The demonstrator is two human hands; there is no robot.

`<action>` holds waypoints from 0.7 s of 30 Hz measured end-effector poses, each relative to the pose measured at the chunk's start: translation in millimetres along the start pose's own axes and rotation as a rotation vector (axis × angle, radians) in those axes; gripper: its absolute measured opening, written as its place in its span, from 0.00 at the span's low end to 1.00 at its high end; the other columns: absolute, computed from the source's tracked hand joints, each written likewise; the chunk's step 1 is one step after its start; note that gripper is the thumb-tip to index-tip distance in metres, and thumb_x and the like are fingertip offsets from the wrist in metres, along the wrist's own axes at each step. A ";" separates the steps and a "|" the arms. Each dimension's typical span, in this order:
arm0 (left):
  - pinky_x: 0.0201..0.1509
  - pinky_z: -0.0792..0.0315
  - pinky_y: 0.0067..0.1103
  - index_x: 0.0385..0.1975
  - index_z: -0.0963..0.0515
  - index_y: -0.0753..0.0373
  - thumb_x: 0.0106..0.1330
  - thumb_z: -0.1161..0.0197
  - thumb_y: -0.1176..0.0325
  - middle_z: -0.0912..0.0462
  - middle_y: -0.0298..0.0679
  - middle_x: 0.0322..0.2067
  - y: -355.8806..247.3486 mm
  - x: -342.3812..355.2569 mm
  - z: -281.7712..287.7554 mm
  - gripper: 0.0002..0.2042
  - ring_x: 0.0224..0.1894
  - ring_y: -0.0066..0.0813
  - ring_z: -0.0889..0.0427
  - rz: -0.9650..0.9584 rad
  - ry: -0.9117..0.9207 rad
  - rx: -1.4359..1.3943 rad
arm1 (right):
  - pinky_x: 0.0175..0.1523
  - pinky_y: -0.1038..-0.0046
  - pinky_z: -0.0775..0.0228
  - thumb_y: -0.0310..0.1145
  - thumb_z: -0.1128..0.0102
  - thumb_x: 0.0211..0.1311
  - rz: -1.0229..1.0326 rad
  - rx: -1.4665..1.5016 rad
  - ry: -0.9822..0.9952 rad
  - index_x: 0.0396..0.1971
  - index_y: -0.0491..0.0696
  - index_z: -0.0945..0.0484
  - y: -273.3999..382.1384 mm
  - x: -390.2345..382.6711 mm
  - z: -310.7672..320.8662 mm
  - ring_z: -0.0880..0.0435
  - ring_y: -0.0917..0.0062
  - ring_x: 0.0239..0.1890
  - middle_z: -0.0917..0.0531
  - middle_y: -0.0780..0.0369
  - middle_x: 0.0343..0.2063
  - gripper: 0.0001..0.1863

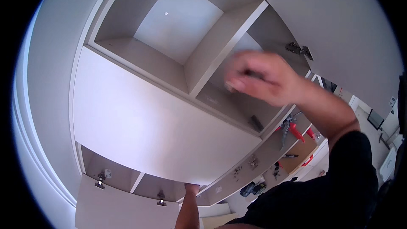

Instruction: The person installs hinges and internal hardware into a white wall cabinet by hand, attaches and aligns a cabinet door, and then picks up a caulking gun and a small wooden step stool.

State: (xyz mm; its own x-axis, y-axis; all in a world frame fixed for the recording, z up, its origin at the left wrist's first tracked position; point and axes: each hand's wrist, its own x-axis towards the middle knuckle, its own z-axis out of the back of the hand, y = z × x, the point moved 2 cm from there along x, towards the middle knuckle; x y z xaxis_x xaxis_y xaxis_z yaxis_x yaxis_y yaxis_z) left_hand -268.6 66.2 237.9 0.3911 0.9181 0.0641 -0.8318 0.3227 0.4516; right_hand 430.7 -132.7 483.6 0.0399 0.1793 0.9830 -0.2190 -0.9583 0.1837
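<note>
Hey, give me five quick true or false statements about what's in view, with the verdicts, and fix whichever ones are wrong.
1. The right hand is raised in front of the right upper compartment. True.
2. The left hand is at the upper edge of the white panel. False: it is at the lower edge.
3. A divider separates the two upper compartments. True.
4. The small dark piece lies in the left upper compartment. False: it lies in the right one.
5. The sleeve on the right arm is white. False: it is black.
</note>
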 end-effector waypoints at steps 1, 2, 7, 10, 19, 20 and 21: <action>0.68 0.29 0.37 0.60 0.21 0.51 0.69 0.40 0.57 0.19 0.40 0.60 0.2 -5.3 -1.4 0.20 0.65 0.42 0.23 0.000 0.039 0.053 | 0.43 0.69 0.25 0.36 0.38 0.72 0.027 -0.034 -0.017 0.41 0.45 0.19 0.8 25.5 -4.3 0.17 0.68 0.36 0.16 0.60 0.33 0.09; 0.68 0.29 0.37 0.60 0.21 0.51 0.69 0.41 0.57 0.19 0.40 0.60 1.9 -8.3 -2.6 0.20 0.65 0.42 0.23 0.008 0.069 0.104 | 0.43 0.68 0.25 0.37 0.39 0.72 0.067 -0.068 -0.031 0.41 0.45 0.19 1.2 51.7 -10.9 0.17 0.65 0.36 0.16 0.59 0.33 0.10; 0.71 0.31 0.36 0.63 0.23 0.51 0.70 0.41 0.55 0.21 0.39 0.63 0.4 -13.9 0.7 0.22 0.67 0.41 0.25 0.036 -0.052 -0.078 | 0.46 0.67 0.25 0.37 0.42 0.72 -0.035 -0.157 -0.028 0.42 0.47 0.17 -34.4 168.2 -64.9 0.16 0.70 0.38 0.14 0.60 0.35 0.11; 0.72 0.33 0.36 0.64 0.24 0.51 0.71 0.42 0.54 0.22 0.38 0.65 -3.8 -15.4 -0.2 0.23 0.69 0.39 0.26 0.130 0.059 0.019 | 0.45 0.64 0.21 0.39 0.39 0.69 -0.264 -0.157 -0.038 0.43 0.49 0.14 -72.0 213.7 -89.8 0.14 0.66 0.39 0.12 0.58 0.37 0.12; 0.69 0.29 0.35 0.62 0.23 0.53 0.71 0.42 0.54 0.20 0.40 0.62 1.5 1.3 -6.3 0.22 0.65 0.41 0.23 0.120 0.151 0.076 | 0.49 0.63 0.20 0.38 0.38 0.65 -0.409 0.003 -0.233 0.37 0.51 0.10 -109.4 273.0 -138.0 0.12 0.63 0.40 0.10 0.57 0.36 0.10; 0.70 0.29 0.35 0.62 0.23 0.53 0.71 0.42 0.54 0.20 0.40 0.62 0.6 -2.2 -6.7 0.22 0.65 0.41 0.23 0.117 0.106 0.049 | 0.50 0.64 0.20 0.37 0.39 0.66 -0.382 0.003 -0.249 0.37 0.51 0.10 -110.0 271.7 -142.2 0.12 0.63 0.40 0.10 0.57 0.37 0.10; 0.70 0.30 0.36 0.62 0.23 0.53 0.71 0.41 0.53 0.20 0.40 0.62 -0.5 -1.9 -6.2 0.22 0.66 0.41 0.23 0.112 0.057 0.023 | 0.51 0.64 0.20 0.37 0.39 0.66 -0.351 0.001 -0.266 0.37 0.50 0.10 -110.7 270.6 -144.8 0.12 0.63 0.41 0.10 0.57 0.38 0.11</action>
State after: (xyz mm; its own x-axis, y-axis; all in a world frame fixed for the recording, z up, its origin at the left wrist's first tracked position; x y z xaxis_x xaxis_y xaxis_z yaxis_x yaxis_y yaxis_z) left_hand -271.3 65.8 232.0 0.2722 0.9601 0.0648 -0.8598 0.2124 0.4644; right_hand 324.6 54.1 729.2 0.3611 0.4304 0.8272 -0.1469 -0.8498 0.5063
